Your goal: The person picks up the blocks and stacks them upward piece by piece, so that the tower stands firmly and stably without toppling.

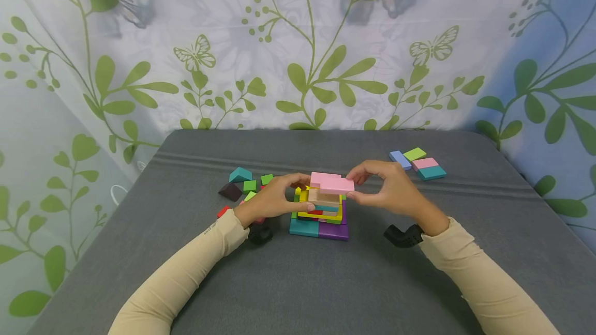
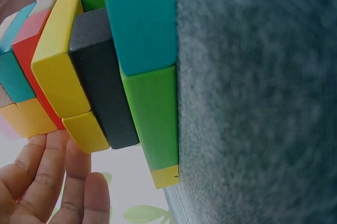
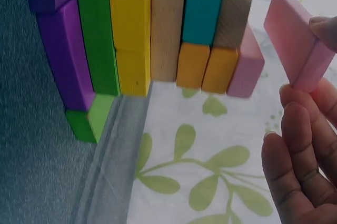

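Note:
My right hand (image 1: 386, 185) pinches a pink rectangular block (image 1: 337, 185) between thumb and fingertips at the tower's top. In the right wrist view, a gap separates that held block (image 3: 288, 32) from the tower. Another pink block (image 1: 321, 176) lies on top of the tower, partly behind the held one. The tower (image 1: 332, 215) is layered in yellow, teal, red, green, purple and wood-coloured blocks. Around its upper left side sits my left hand (image 1: 274, 200), thumb on the near face, fingers at the far side. Those fingers (image 2: 52, 174) touch the blocks in the left wrist view.
Loose blocks lie left of the tower, among them a teal roof-shaped block (image 1: 240, 174), a dark block (image 1: 230, 191) and a green cube (image 1: 249, 186). At the back right lie flat blocks in blue (image 1: 400, 160), lime, pink and teal. A grey cloth (image 1: 209, 293) covers the table.

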`<state>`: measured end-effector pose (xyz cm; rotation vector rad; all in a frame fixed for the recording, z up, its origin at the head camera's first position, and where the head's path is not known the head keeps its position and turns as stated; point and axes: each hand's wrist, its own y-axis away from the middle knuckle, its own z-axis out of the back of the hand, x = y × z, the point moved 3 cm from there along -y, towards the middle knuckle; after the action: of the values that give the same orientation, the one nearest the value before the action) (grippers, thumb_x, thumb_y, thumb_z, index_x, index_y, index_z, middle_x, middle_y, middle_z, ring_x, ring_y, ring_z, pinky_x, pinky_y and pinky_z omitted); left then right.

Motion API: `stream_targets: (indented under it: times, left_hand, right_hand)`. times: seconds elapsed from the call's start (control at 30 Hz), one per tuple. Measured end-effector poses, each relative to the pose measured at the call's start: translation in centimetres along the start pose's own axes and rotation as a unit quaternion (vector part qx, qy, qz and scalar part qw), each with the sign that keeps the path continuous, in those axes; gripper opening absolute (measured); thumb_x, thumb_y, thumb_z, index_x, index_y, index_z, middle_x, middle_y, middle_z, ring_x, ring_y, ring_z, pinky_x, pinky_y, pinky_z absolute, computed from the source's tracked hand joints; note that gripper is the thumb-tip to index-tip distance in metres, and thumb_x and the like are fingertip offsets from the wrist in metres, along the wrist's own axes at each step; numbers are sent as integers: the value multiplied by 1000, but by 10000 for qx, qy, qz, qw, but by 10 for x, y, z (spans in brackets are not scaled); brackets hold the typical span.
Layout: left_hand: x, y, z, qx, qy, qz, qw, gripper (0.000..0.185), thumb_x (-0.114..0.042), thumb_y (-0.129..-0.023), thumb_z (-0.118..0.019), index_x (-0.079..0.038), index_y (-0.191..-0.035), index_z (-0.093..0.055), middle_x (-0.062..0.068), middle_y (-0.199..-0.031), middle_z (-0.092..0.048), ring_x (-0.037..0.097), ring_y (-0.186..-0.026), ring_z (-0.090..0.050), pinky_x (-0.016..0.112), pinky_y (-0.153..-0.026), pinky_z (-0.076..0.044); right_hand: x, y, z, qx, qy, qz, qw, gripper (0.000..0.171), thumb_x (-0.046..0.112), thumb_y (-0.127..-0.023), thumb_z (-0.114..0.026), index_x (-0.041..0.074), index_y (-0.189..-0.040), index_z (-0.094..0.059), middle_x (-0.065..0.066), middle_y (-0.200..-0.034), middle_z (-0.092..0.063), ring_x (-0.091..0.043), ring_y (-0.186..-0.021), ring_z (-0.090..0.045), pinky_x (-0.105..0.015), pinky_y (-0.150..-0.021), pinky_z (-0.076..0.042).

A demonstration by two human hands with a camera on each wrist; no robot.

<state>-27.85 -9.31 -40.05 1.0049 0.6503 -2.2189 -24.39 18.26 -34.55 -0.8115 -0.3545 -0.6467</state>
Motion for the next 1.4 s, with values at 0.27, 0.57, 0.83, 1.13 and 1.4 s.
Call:
stream_targets:
  times: [0.27, 0.57, 0.83, 1.13, 1.4]
  left_hand:
    - [2, 0, 0, -5, 59, -137, 9999, 66, -33, -98, -83, 0, -149, -60, 11, -142, -67, 26, -124, -62, 50, -111, -48]
    - [1, -1, 0, -20, 40, -166, 9999, 61, -22, -97, -83, 0, -149, -60, 11, -142, -68, 26, -123, -62, 50, -111, -49]
    - [0, 0, 1, -31, 4, -196, 9998, 62, -25, -97, -83, -1, -149, -60, 11, -142, -67, 26, -123, -63, 50, -110, -49]
    - [1, -2, 1, -1, -31, -112, 9999, 64, -28, -97, -83, -1, -150, -59, 11, -143, -67, 26, -123, -62, 49, -110, -49]
    - [1, 0, 0, 10, -8, 2, 10000, 82, -51, -96, -81, -3, -157, -53, 10, -148, -64, 28, -129, -59, 53, -111, -47]
  right_hand:
    - [4, 0, -12, 235, 84, 390, 9989, 34, -1, -74, -93, 9, -104, -81, 4, -92, -76, -13, -80, -67, -33, -75, -59]
    - [9, 0, -18, 306, 542, 789, 9949, 36, -2, -71, -97, 8, -101, -80, 2, -90, -74, -13, -75, -62, -33, -67, -57]
    - [12, -1, -22, 161, 884, 1097, 9899, 36, 1, -72, -98, 8, -103, -80, 1, -94, -73, -10, -74, -57, -25, -62, -49]
    - [13, -2, -20, 214, 826, 635, 9943, 44, 3, -74, -99, 4, -111, -75, 3, -90, -61, -9, -72, -56, -32, -63, -53]
    - [1, -1, -17, 1063, -40, -1033, 9889, 63, 17, -90, -90, -1, -143, -61, -9, -109, -67, -22, -81, -64, -38, -73, -59]
